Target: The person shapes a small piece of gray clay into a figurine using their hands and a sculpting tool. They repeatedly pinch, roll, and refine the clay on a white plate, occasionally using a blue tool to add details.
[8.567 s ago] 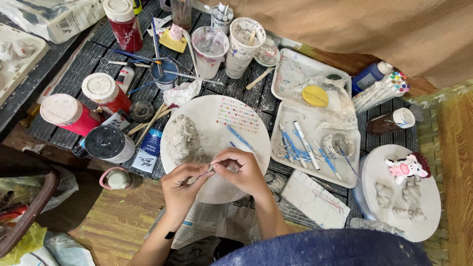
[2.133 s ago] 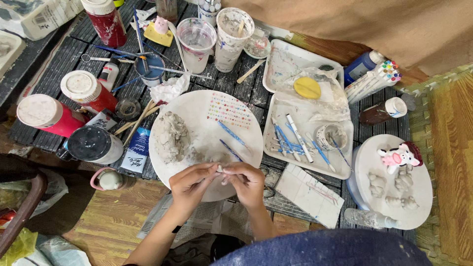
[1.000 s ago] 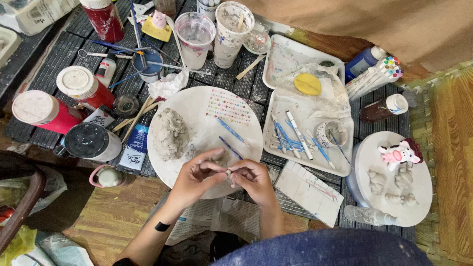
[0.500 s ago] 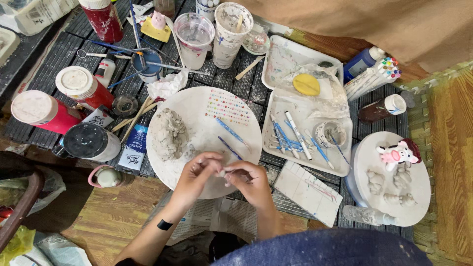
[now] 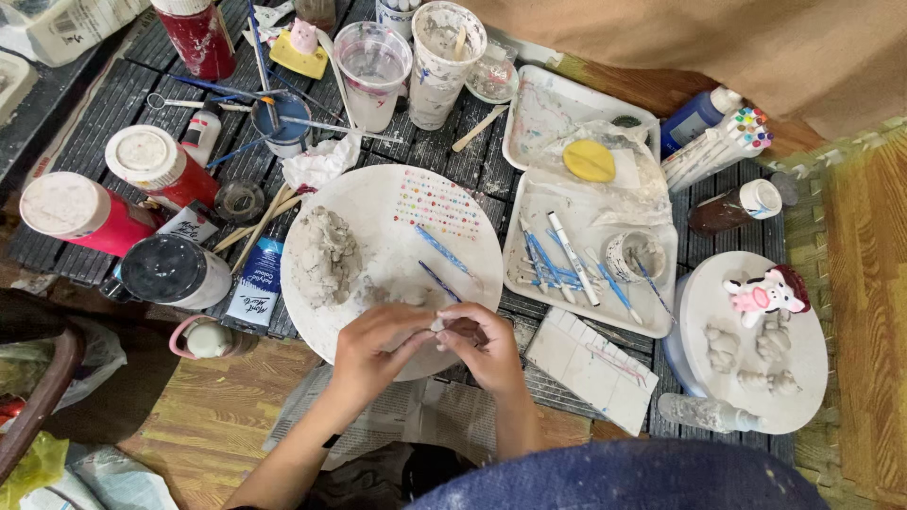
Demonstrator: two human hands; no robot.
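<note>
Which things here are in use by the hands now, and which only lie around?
In use: left hand, right hand, small clay piece, round white board.
Lying about: clay lump, yellow sponge, red paint bottles, painted figurine.

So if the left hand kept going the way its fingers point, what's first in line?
The left hand points right, toward the right hand, so it would likely meet the small grey clay piece pinched between them, then those fingers; they nearly touch already.

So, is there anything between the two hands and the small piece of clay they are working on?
No. Nothing visible stands between them: the left hand and the right hand meet over the near edge of the round white board, and their fingers already pinch the small clay piece directly.
</note>
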